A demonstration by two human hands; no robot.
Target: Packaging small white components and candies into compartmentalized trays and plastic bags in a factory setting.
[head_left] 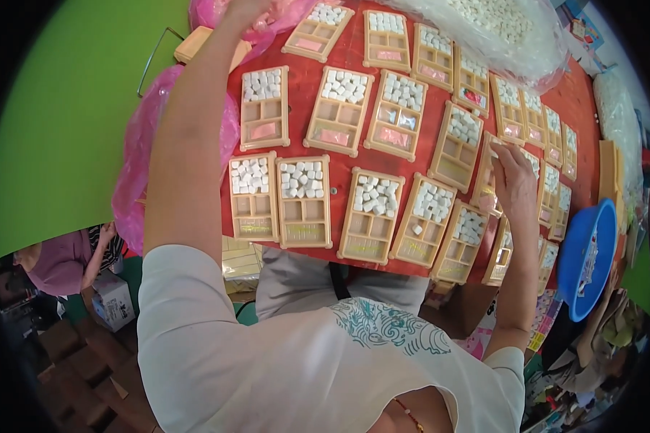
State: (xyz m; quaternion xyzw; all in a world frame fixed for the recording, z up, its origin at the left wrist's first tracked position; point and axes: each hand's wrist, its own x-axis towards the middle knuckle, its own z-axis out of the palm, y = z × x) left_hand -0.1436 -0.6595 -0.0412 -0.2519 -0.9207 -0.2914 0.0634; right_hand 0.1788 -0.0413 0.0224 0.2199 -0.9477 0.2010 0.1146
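Observation:
Rows of beige compartment trays (pixel 317 216) lie on a red tabletop. Their large compartments hold small white cubes (pixel 404 92). Some lower compartments contain a pink packet (pixel 395 136); others show clear packets with yellowish strips. My right hand (pixel 514 180) is over the right-hand trays, with its fingers bent together at a tray (pixel 485 173) beneath them; what they pinch, if anything, is hidden. My left arm reaches to the far left, where my left hand (pixel 251 10) is at a pink plastic bag (pixel 285 22). The upper frame edge cuts that hand off, and its fingers do not show clearly.
A large clear bag of white cubes (pixel 495 22) rests at the far side. At the right edge is a blue basin (pixel 581 260) holding clear packets. More pink plastic (pixel 133 169) hangs at the left, near a green surface (pixel 58 115). Another person (pixel 61 260) sits lower left.

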